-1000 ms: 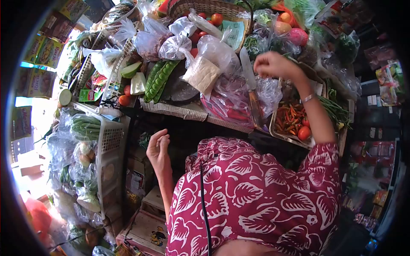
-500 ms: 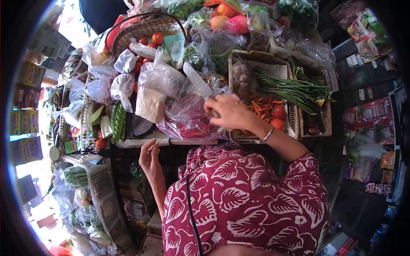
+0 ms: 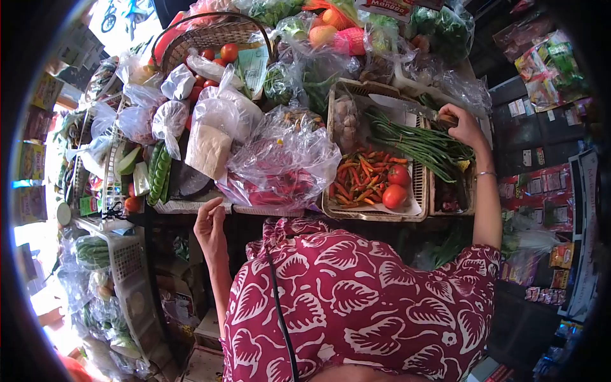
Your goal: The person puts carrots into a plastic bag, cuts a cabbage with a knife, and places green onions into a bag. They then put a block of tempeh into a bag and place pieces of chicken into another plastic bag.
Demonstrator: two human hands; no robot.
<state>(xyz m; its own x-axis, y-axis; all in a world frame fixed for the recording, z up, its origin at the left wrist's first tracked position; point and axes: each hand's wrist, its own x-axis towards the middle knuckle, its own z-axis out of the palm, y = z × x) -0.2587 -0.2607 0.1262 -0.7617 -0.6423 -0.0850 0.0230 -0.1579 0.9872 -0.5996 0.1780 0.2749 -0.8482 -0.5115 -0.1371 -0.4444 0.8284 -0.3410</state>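
Note:
My right hand (image 3: pixel 464 129) is closed around the handle of a knife (image 3: pixel 396 104). The blade points left across the back of the wicker tray, above a bunch of long green beans (image 3: pixel 414 143). In front of the table edge hangs my left hand (image 3: pixel 210 224), fingers loosely bent and slightly apart, with nothing visible in it. Nearest to it are a clear plastic bag with red contents (image 3: pixel 273 191) and a bagged pale block (image 3: pixel 209 151). Orange-red chillies (image 3: pixel 359 178) and two tomatoes (image 3: pixel 396 196) lie at the front of the tray.
A wicker basket (image 3: pixel 191 51) with tomatoes stands at the back left. Green pods (image 3: pixel 159 172) lie beside a white wire rack on the left. Bagged vegetables crowd the back. A second basket (image 3: pixel 471 207) adjoins the tray, and packets (image 3: pixel 560 254) hang at the right.
My right hand has moved from above the red-filled bag to the tray's far right, carrying the knife. The chillies and tomatoes are now uncovered. My left hand has stayed low by the table edge.

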